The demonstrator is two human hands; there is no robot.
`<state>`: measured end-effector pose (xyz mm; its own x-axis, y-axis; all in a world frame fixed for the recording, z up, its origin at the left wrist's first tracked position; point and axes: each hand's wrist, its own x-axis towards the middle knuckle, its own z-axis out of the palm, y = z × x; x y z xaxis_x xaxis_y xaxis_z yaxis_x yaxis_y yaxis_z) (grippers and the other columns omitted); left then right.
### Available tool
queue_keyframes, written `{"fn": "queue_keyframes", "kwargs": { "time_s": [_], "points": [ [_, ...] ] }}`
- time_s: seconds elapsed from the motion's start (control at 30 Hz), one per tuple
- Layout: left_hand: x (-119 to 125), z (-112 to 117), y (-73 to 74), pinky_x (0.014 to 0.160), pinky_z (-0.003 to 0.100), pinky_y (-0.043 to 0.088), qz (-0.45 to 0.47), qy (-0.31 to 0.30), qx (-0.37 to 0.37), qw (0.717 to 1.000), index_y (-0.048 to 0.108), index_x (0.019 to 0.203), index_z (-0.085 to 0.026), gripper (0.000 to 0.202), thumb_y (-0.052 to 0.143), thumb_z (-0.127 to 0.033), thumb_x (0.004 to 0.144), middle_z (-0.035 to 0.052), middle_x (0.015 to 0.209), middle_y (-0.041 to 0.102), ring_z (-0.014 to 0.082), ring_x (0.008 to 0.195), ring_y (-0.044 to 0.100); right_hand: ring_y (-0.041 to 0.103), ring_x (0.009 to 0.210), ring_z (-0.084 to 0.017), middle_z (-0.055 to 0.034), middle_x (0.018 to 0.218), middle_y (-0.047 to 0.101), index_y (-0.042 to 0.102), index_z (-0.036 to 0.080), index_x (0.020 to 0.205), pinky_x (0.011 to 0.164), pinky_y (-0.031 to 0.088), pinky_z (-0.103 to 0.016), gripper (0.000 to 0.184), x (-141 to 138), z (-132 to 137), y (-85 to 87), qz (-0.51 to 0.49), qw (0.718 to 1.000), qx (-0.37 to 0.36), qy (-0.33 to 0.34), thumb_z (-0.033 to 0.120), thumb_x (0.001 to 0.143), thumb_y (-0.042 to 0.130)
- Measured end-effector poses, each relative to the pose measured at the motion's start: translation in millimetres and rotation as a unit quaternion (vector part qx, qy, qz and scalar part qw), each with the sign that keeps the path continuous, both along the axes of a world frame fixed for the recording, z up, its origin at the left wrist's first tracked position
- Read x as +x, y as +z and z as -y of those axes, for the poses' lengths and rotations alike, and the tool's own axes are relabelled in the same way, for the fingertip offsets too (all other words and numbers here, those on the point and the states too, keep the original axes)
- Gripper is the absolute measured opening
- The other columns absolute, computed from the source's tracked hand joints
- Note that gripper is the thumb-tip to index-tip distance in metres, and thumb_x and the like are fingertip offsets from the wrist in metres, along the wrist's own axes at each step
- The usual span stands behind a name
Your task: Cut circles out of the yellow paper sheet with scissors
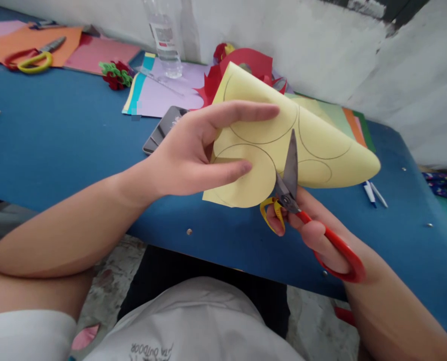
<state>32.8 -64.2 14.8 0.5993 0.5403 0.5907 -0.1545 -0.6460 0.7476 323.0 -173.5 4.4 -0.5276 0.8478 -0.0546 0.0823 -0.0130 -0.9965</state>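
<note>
Held up over the table is a yellow sheet of paper [261, 125] with several circles drawn on it in dark line. My left hand [193, 150] grips its left side, thumb and forefinger lying across the front face and the other fingers hidden behind. In my right hand [317, 235] is a pair of scissors [289, 185] with one red and one yellow handle. Their blades are spread, one in front of the paper and the other at the edge of the lower-left circle, which is partly cut round. The sheet's right side curls over.
On the blue table [76, 120] lie a phone [163, 133], a second pair of scissors [35, 57], pens [374, 194] and coloured paper [103, 52]. A plastic bottle [166, 45] stands by the wall, near red paper scraps [251, 62] and a red-green pipe-cleaner piece [116, 75].
</note>
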Motion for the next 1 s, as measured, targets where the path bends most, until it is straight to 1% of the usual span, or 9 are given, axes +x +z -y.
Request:
{"fn": "queue_keyframes", "kwargs": {
  "time_s": [0.13, 0.23, 0.4, 0.53, 0.63, 0.73, 0.8, 0.9, 1.0],
  "points": [
    [-0.4, -0.9, -1.1, 0.106, 0.045, 0.081, -0.032, 0.031, 0.009, 0.999, 0.071, 0.166, -0.032, 0.069, 0.086, -0.023, 0.099, 0.0061, 0.168, 0.077, 0.0379, 0.149, 0.081, 0.045, 0.083, -0.023, -0.0018, 0.096, 0.054, 0.056, 0.028, 0.112, 0.069, 0.036, -0.040, 0.059, -2.2, 3.0, 0.6, 0.000, 1.000, -0.004, -0.010, 0.085, 0.109, 0.073],
    [-0.3, -1.1, -2.1, 0.103, 0.043, 0.081, -0.028, 0.027, 0.029, 0.999, 0.072, 0.165, -0.037, 0.072, 0.087, -0.020, 0.097, 0.0030, 0.169, 0.077, 0.0362, 0.144, 0.083, 0.044, 0.083, -0.023, -0.0017, 0.095, 0.053, 0.055, 0.029, 0.109, 0.069, 0.032, -0.041, 0.061, -3.2, 4.4, -0.3, -0.001, 1.000, -0.006, -0.024, 0.086, 0.106, 0.076],
    [0.9, 0.9, -2.8, 0.122, 0.044, 0.073, -0.007, 0.008, 0.045, 0.999, 0.075, 0.163, -0.034, 0.070, 0.088, -0.015, 0.096, 0.0030, 0.169, 0.077, 0.0364, 0.149, 0.080, 0.043, 0.082, -0.023, -0.0008, 0.095, 0.053, 0.058, 0.028, 0.112, 0.069, 0.032, -0.040, 0.060, -3.0, 3.7, -3.3, 0.002, 1.000, 0.002, -0.018, 0.085, 0.107, 0.075],
    [2.4, 1.6, -2.8, 0.124, 0.040, 0.070, 0.007, 0.006, 0.043, 0.999, 0.077, 0.162, -0.037, 0.071, 0.087, -0.015, 0.095, -0.0010, 0.167, 0.078, 0.0342, 0.149, 0.080, 0.041, 0.082, -0.023, -0.0004, 0.095, 0.053, 0.054, 0.029, 0.112, 0.068, 0.033, -0.039, 0.058, -2.8, 2.5, -3.9, 0.000, 1.000, 0.000, -0.010, 0.084, 0.109, 0.074],
    [2.6, 0.2, -2.9, 0.126, 0.045, 0.070, -0.001, 0.003, 0.054, 0.999, 0.075, 0.164, -0.033, 0.072, 0.089, -0.018, 0.094, 0.0016, 0.166, 0.079, 0.0366, 0.147, 0.080, 0.041, 0.082, -0.023, -0.0002, 0.095, 0.052, 0.053, 0.029, 0.111, 0.069, 0.033, -0.039, 0.058, -2.7, 2.7, -4.4, -0.004, 1.000, 0.002, -0.011, 0.083, 0.109, 0.074],
    [2.4, 0.9, -2.6, 0.134, 0.051, 0.065, 0.009, -0.002, 0.072, 0.997, 0.074, 0.166, -0.034, 0.077, 0.088, -0.015, 0.093, 0.0023, 0.167, 0.078, 0.0388, 0.156, 0.074, 0.041, 0.081, -0.022, 0.0002, 0.094, 0.051, 0.055, 0.028, 0.113, 0.070, 0.031, -0.040, 0.058, -3.2, 3.5, -4.8, -0.002, 1.000, 0.012, -0.011, 0.084, 0.110, 0.072],
    [2.6, 3.0, -2.2, 0.139, 0.053, 0.060, 0.015, -0.003, 0.085, 0.996, 0.071, 0.169, -0.029, 0.079, 0.085, -0.010, 0.094, 0.0058, 0.168, 0.077, 0.0386, 0.163, 0.069, 0.041, 0.081, -0.022, 0.0003, 0.093, 0.051, 0.056, 0.028, 0.115, 0.070, 0.030, -0.040, 0.058, -4.2, 3.8, -4.4, 0.003, 1.000, 0.021, -0.013, 0.084, 0.111, 0.070],
    [3.4, 6.6, -2.6, 0.139, 0.051, 0.060, 0.018, 0.000, 0.080, 0.997, 0.068, 0.169, -0.014, 0.075, 0.082, -0.003, 0.096, 0.0141, 0.169, 0.075, 0.0386, 0.163, 0.069, 0.041, 0.080, -0.022, 0.0005, 0.092, 0.051, 0.056, 0.028, 0.116, 0.069, 0.031, -0.039, 0.060, -5.7, 3.2, -3.8, 0.014, 1.000, 0.021, -0.016, 0.086, 0.110, 0.071],
    [4.3, 7.3, -5.0, 0.131, 0.044, 0.065, 0.026, -0.004, 0.074, 0.997, 0.068, 0.170, -0.015, 0.075, 0.081, -0.002, 0.097, 0.0125, 0.166, 0.077, 0.0362, 0.156, 0.074, 0.041, 0.079, -0.022, 0.0007, 0.092, 0.052, 0.055, 0.030, 0.115, 0.067, 0.032, -0.039, 0.063, -5.9, 1.9, -4.6, 0.014, 1.000, 0.015, -0.019, 0.089, 0.106, 0.073]
  ]
}}
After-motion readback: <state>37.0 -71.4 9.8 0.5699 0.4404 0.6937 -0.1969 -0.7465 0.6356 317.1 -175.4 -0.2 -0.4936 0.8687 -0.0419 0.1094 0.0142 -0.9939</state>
